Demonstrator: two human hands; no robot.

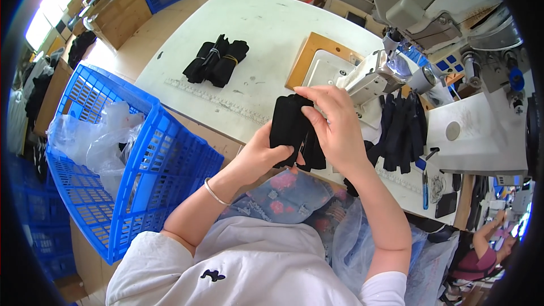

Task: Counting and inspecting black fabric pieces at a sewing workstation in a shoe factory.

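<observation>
A stack of black fabric pieces (288, 123) is held between my two hands above the near edge of the white table. My left hand (265, 152) wraps round its lower left side, thumb across the front. At the top right corner, my right hand (333, 123) pinches the fabric between thumb and fingers. More black fabric hangs below, partly hidden by the stack. Farther off on the table lie tied black bundles (216, 61), one with a yellowish band. A heap of black fabric strips (399, 130) rests to the right of my right hand.
A sewing machine (391, 73) stands at the right over a wooden-edged plate (309, 59). At the left, a blue crate (153, 153) holds clear plastic bags (105, 141). Blue snips (425, 190) and a black phone-like slab (446, 205) lie at the right edge. Another person (481, 255) sits far right.
</observation>
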